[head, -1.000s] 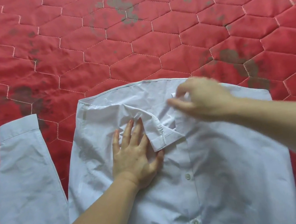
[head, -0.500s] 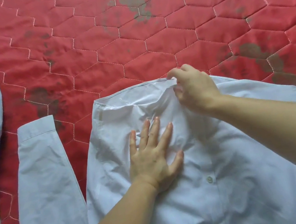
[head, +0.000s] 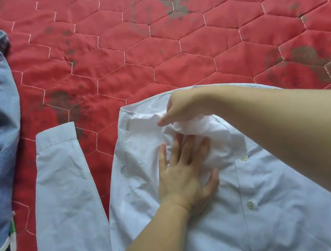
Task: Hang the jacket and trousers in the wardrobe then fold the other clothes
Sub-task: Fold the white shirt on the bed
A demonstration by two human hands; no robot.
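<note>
While hands press it, the white shirt lies rumpled.

A red quilted bedspread fills the whole view, stitched in pale thread into a regular pattern of elongated hexagons. Dull grey-green blotches mark the fabric: one cluster near 12 o'clock, another toward 2 o'clock, a larger patch at 3 o'clock, and more at 9 to 10 o'clock; whether these are stains or faded print is hard to tell. The light is soft and even, with faint shadows. No wall, floor or window shows.
</note>
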